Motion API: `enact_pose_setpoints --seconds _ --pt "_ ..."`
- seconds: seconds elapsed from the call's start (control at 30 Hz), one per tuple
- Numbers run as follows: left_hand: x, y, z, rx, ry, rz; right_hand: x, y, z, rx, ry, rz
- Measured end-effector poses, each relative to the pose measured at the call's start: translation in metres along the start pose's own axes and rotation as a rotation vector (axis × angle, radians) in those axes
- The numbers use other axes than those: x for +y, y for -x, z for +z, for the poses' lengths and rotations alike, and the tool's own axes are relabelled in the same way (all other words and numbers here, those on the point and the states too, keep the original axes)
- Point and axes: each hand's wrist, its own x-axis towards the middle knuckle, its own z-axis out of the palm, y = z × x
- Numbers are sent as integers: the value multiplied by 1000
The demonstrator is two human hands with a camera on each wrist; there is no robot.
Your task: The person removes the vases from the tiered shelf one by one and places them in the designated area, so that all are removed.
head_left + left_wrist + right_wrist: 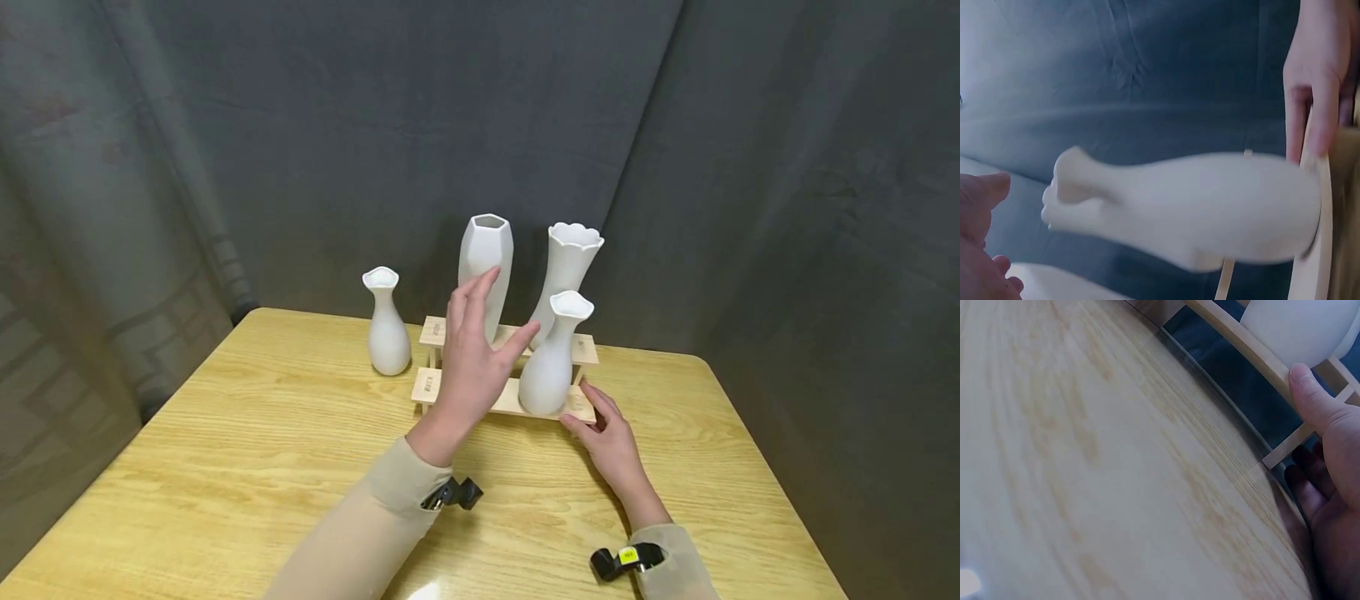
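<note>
In the middle of the head view, a two-tier wooden rack (429, 385) stands on the table (285, 450). The right hand (617, 446), right of centre and low, pinches the right end of the lower shelf; in the right wrist view its thumb lies on the shelf edge at upper right, with the other fingers below. The left hand (472, 362) is raised near the centre of the head view, fingers extended and thumb spread wide, in front of the rack. At lower left of the left wrist view it is near the mouth of the front vase (547, 375) but apart from it. That white vase, with its wavy rim, stands on the right part of the lower shelf, just beside the right hand. Behind, on the upper shelf, are a faceted vase (486, 246), partly hidden by the left hand, and a scalloped vase (568, 267) to its right, partly covered by the front vase. Left of the rack, a wavy-rimmed left vase (388, 337) stands upright on the table. Both arms wear beige sleeves (352, 533), and a dark curtain (420, 125) fills the upper frame.
</note>
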Motion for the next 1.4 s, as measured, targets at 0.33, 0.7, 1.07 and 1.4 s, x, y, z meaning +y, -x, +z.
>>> enact_pose_setpoints --seconds 0.33,0.7,1.07,1.4 --pt "5 8 30 -74 18 -3 3 1 1 -1 -16 -6" --pt "-14 15 50 -188 -12 -149 1 1 -1 2 19 1" --pt "-32 27 67 -253 -76 -168 0 1 0 3 26 20" --pt "-35 28 69 -271 -59 -149 2 1 0 3 16 14"
